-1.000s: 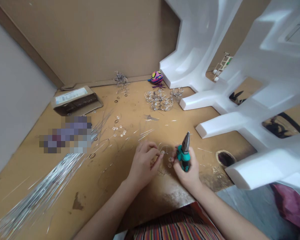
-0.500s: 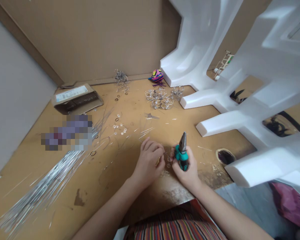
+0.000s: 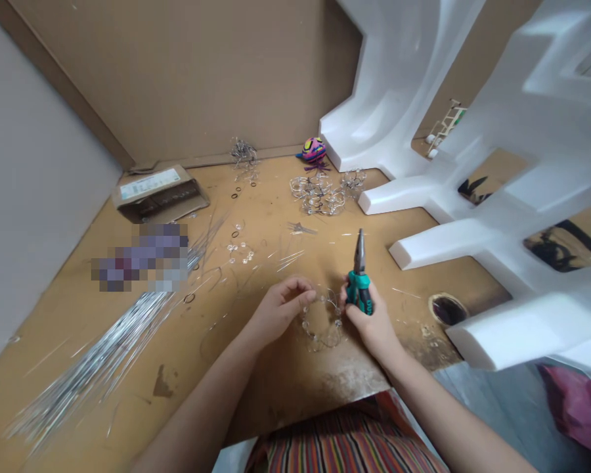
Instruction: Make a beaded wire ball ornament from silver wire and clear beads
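Head view: left hand [image 3: 282,307] has its thumb and forefinger pinched together on the upper left part of a beaded wire ring [image 3: 338,323]. Right hand [image 3: 372,323] is clenched around the green-and-black handles of the pliers [image 3: 358,281]; metal nose points away from the person, to the right of the ring. The right fingertips are beside the ring's right edge; contact cannot be told.

Ring position: between the two hands, near the front edge of the counter [image 3: 256,217]. Clear beads are spaced along its thin wire.

Surroundings, left side: a long bundle of straight wires [image 3: 113,348] lies diagonally, its far end near a pixelated item [image 3: 142,256], identity not readable. Behind that, a cardboard box [image 3: 162,194]. Loose clear beads [image 3: 240,253] lie in a small group left of centre; a few short wires [image 3: 291,260] lie between them and the pliers.

Surroundings, rear: a wire tangle [image 3: 243,152] by the back panel; a cluster of beaded wire pieces [image 3: 318,195] in front of a multicoloured ball-like object [image 3: 314,151].

Right side: white moulded structure [image 3: 433,243] with prongs reaching over the counter; a round dark hole [image 3: 448,309] near the closest prong.
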### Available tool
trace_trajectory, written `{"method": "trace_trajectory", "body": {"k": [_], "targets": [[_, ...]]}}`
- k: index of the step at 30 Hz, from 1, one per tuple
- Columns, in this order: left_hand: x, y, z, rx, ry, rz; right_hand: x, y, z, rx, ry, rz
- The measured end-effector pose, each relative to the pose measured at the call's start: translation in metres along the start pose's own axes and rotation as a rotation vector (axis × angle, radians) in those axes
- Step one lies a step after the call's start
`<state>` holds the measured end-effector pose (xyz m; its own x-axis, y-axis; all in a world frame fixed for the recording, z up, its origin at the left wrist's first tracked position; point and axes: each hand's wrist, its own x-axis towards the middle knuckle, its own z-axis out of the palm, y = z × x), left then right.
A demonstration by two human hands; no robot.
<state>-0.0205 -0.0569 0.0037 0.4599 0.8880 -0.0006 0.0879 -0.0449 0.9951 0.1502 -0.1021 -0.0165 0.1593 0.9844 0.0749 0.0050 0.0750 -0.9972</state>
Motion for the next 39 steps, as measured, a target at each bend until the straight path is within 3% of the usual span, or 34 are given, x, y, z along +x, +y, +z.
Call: {"method": "trace_trajectory", "body": {"k": [3,7,12,16,22,26,30,32,34,36,39], "targets": [[0.001,-0.006,0.003,-0.179,0.071,-0.136,-0.005,-0.005,-0.004,-0.117,-0.108,0.004],[0.003,-0.008,0.005,-0.258,0.081,-0.163,-0.01,-0.015,-0.018,-0.267,-0.225,0.02],[0.001,-0.004,0.004,0.034,0.094,-0.029,-0.009,-0.023,-0.033,-0.417,-0.281,0.011],[0.001,-0.005,0.001,0.331,0.075,0.088,-0.003,-0.027,-0.037,-0.559,-0.248,-0.018],[0.003,-0.01,-0.002,0.531,0.032,0.167,0.021,-0.027,-0.05,-1.292,-0.031,-0.082],[0.001,-0.009,-0.001,0.585,0.03,0.2,0.031,-0.016,-0.058,-1.5,-0.028,-0.203],[0.0,-0.006,0.0,0.637,0.034,0.21,0.032,-0.016,-0.049,-1.343,-0.061,-0.361],[0.0,-0.006,0.001,0.657,0.031,0.219,0.033,-0.022,-0.037,-1.12,-0.173,-0.413],[0.001,-0.006,0.001,0.655,0.036,0.223,0.036,-0.027,-0.022,-0.836,-0.4,-0.325],[0.002,-0.007,0.0,0.634,0.054,0.209,0.042,-0.027,-0.01,-0.612,-0.59,-0.129],[0.002,-0.007,-0.004,0.596,0.069,0.159,0.052,-0.02,-0.001,-0.394,-0.629,0.102]]}}
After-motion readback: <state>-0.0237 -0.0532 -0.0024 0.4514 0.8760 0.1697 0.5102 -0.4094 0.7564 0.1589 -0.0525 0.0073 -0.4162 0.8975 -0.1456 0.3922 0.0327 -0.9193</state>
